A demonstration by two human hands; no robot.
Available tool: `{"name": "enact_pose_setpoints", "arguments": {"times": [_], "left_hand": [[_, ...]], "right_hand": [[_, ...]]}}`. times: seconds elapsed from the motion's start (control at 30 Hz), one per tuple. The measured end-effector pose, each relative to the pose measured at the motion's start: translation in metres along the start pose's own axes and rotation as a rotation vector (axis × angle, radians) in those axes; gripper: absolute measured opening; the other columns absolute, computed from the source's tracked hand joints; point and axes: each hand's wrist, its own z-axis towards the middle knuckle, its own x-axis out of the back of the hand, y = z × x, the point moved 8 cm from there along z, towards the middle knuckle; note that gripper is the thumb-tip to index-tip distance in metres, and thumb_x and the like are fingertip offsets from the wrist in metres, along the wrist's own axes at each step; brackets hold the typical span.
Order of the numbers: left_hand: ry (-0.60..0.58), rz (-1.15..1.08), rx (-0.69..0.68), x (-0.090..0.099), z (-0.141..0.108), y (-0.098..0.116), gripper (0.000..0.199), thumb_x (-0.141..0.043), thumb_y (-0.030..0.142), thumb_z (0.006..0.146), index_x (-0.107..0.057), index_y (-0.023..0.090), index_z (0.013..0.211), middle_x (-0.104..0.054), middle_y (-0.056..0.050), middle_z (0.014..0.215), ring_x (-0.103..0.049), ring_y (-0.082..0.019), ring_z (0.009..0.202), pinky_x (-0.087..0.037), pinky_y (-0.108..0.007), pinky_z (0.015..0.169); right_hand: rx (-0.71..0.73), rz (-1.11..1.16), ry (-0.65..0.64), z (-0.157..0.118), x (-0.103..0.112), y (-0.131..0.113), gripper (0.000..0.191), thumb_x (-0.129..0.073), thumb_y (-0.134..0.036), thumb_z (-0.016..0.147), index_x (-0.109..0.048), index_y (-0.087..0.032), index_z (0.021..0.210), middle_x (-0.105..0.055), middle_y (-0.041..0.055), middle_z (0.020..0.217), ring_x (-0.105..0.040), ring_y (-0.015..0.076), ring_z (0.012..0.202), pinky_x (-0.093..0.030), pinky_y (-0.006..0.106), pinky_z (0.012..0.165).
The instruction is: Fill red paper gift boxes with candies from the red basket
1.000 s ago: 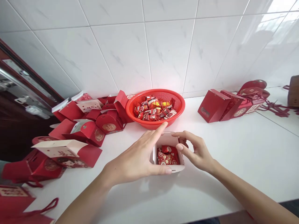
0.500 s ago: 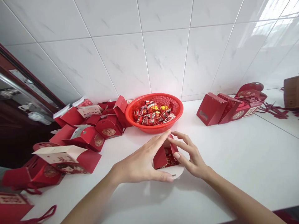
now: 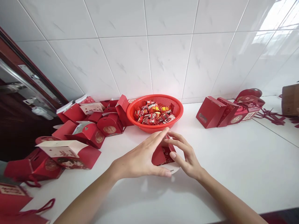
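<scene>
A small red gift box (image 3: 158, 156) stands on the white table just in front of me, its top open and a pale rounded flap lying out at the near side. Around its left side goes my left hand (image 3: 140, 157), fingers reaching to the far end and thumb stretched over the near flap. My right hand (image 3: 185, 155) has bent fingers on the box's right wall, thumb at its near right corner. Printed red patterning shows within the box. Behind it stands a red plastic basket (image 3: 154, 128) with wrapped candies (image 3: 154, 113).
Several red boxes (image 3: 109, 127) crowd the table's left side, some with flaps up. More red boxes (image 3: 211, 112) stand in a row at the back right, beside dark red cords (image 3: 272, 116). A brown box (image 3: 291, 99) is at the right edge. A tiled wall (image 3: 168, 62) runs behind.
The view has shifted slightly. Both hands stay at the gift box, and the right fingers have shifted a little along its right wall. Basket and other boxes stay put.
</scene>
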Motion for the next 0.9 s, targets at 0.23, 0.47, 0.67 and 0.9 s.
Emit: {"name": "enact_pose_setpoints", "arguments": {"times": [0.23, 0.47, 0.67, 0.9], "left_hand": [[0.035, 0.035, -0.024, 0.006, -0.004, 0.002, 0.123, -0.079, 0.066, 0.073, -0.002, 0.037, 0.164, -0.017, -0.006, 0.172, -0.02, -0.036, 0.156, -0.033, -0.054, 0.122], [0.058, 0.036, -0.066, 0.009, -0.002, 0.001, 0.113, -0.074, 0.064, 0.079, -0.004, 0.038, 0.164, -0.027, -0.006, 0.169, -0.031, -0.035, 0.152, -0.04, -0.051, 0.118], [0.21, 0.106, -0.042, 0.022, 0.0, -0.006, 0.086, -0.064, 0.05, 0.091, -0.018, 0.036, 0.163, -0.038, -0.005, 0.164, -0.054, -0.03, 0.136, -0.052, -0.041, 0.106], [0.3, 0.297, -0.038, 0.022, 0.01, -0.009, 0.061, -0.064, 0.032, 0.091, -0.05, 0.025, 0.15, -0.072, -0.005, 0.125, -0.069, -0.023, 0.094, -0.056, -0.038, 0.088]], "right_hand": [[0.067, -0.004, -0.033, -0.003, -0.006, -0.004, 0.037, -0.047, -0.041, 0.105, -0.061, -0.031, 0.137, -0.065, 0.0094, 0.131, -0.057, 0.0265, 0.128, -0.049, 0.048, 0.106], [0.012, 0.079, -0.065, -0.003, -0.004, 0.003, 0.048, -0.048, -0.056, 0.101, -0.06, -0.027, 0.137, -0.064, 0.0118, 0.134, -0.052, 0.0305, 0.134, -0.047, 0.05, 0.109], [0.003, 0.039, -0.115, -0.003, -0.005, 0.004, 0.048, -0.054, -0.055, 0.098, -0.059, -0.026, 0.135, -0.064, 0.0128, 0.133, -0.058, 0.0308, 0.129, -0.051, 0.049, 0.105], [-0.013, -0.175, 0.154, -0.007, 0.014, 0.009, 0.041, -0.065, -0.03, 0.095, -0.055, -0.027, 0.135, -0.065, 0.0112, 0.128, -0.06, 0.0277, 0.121, -0.053, 0.047, 0.101]]}}
